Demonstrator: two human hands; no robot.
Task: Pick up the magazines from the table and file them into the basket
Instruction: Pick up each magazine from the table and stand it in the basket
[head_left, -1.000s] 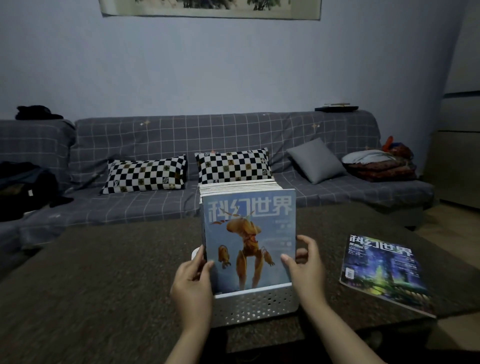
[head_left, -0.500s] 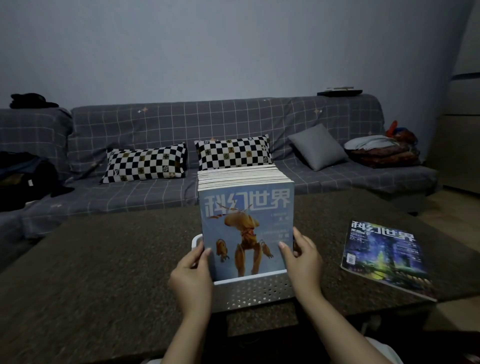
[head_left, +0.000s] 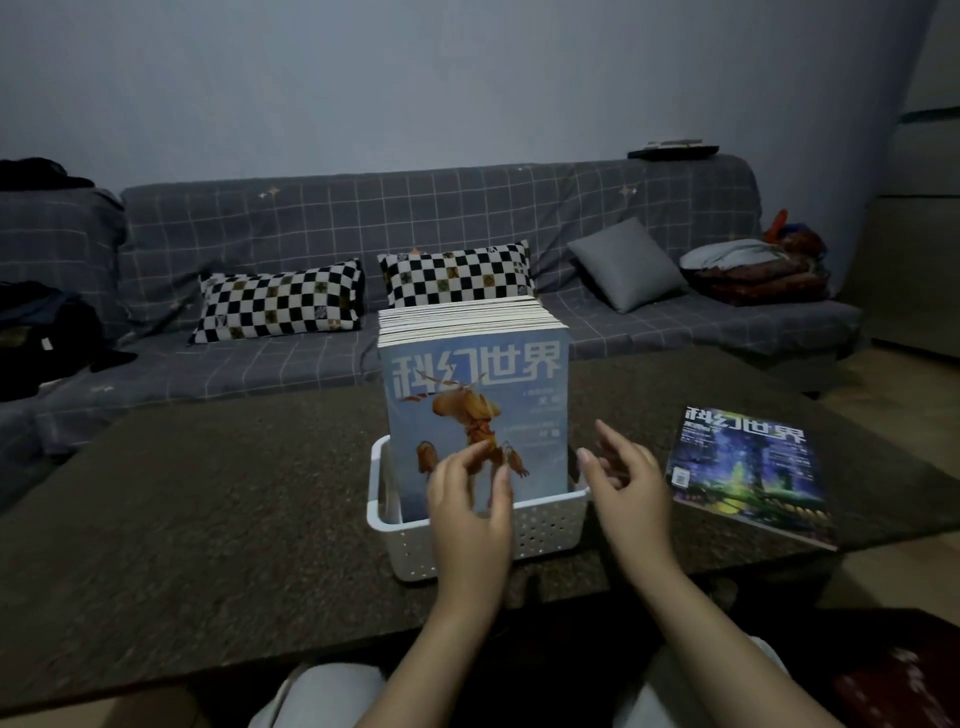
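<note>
A white perforated basket (head_left: 545, 525) stands near the front edge of the dark table (head_left: 208, 519). Several magazines stand upright in it; the front one is a light blue magazine (head_left: 475, 395) with an orange figure on its cover. My left hand (head_left: 470, 509) hovers in front of that cover, fingers apart, holding nothing. My right hand (head_left: 631, 491) is just right of the basket, fingers spread, empty. A dark blue magazine (head_left: 748, 467) lies flat on the table to the right of my right hand.
Behind the table runs a grey checked sofa (head_left: 311, 218) with two black-and-white checkered cushions (head_left: 280, 301), a grey cushion (head_left: 626, 265) and folded cloth (head_left: 753, 265) at its right end. My knees show below the table's front edge.
Both hands have let go of the light blue magazine's sides; it now stands in the basket. The left hand moved right across the cover, the right hand drew away to the right.
</note>
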